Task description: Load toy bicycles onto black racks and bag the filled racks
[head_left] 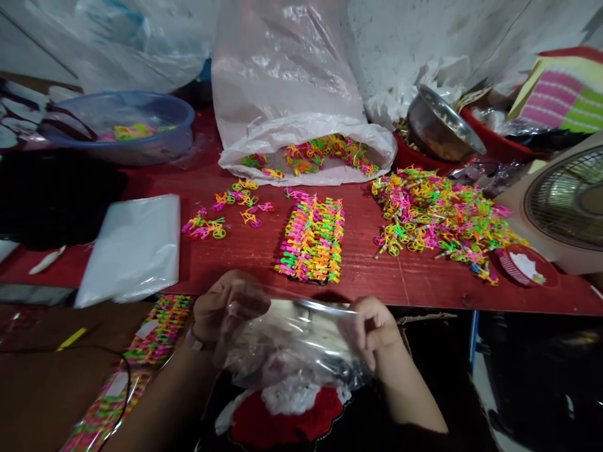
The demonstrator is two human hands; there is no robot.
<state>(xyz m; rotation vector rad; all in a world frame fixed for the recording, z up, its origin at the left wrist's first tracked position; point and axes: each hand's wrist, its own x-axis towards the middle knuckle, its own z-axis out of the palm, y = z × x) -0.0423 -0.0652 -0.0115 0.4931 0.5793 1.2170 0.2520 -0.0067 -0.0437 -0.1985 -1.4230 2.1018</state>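
Pale, stained wall (405, 37) rises behind your red-painted counter (362, 257), which is crowded with small coloured plastic pieces. From the left, a translucent blue round plastic basin (136, 150) stands at the back, with a flat stack of clear plastic bags (129, 251) in front of it. Next comes your left hand (230, 301), grasping one side of a thin, see-through plastic bag (296, 342); the film overlaps your fingers, so you cannot tell whether they sit inside it or behind. That bag hangs between your hands at the counter's near edge, just in front of a neat block of pink, yellow and green plastic pieces (311, 242). Your right hand (377, 323) pinches the bag's other side, fingers curled. Farther right lie a loose multicoloured heap of plastic pieces (438, 216) and a beige box fan (570, 194). Hold both sides level and pull evenly, since such thin film would probably crease or cling; it would be wise to leave your knuckles clear of the block, whose rows look easy to knock askew
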